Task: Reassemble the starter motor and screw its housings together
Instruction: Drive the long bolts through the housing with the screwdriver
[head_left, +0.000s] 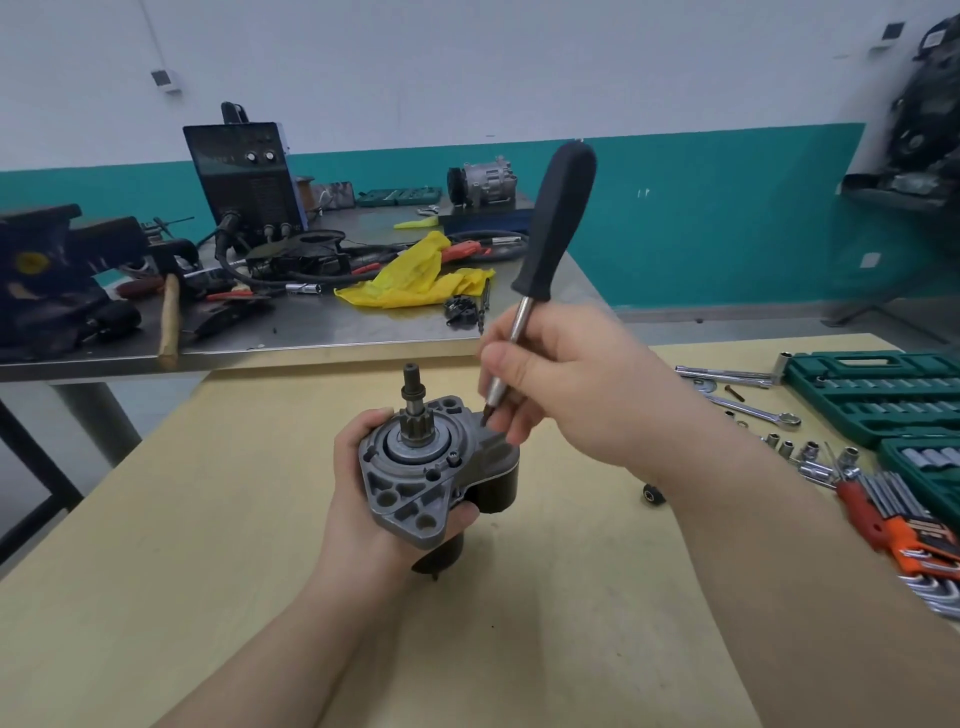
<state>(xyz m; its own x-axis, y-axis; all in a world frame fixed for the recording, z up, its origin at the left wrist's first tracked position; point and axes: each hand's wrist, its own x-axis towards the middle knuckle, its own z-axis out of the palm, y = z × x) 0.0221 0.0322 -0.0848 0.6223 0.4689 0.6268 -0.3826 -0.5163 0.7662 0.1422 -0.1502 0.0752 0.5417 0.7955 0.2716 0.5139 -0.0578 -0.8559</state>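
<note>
Black-handled screwdriver (552, 236) pinched, right hand (563, 384) | left hand (358, 499) grips starter motor (436, 467)

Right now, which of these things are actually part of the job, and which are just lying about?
In use:
starter motor, gripped by the left hand
screwdriver, shaft pinched in the right hand, tip at the housing

Lying about:
socket set case
loose sockets
hex keys
spanner
yellow bag
hammer
</note>
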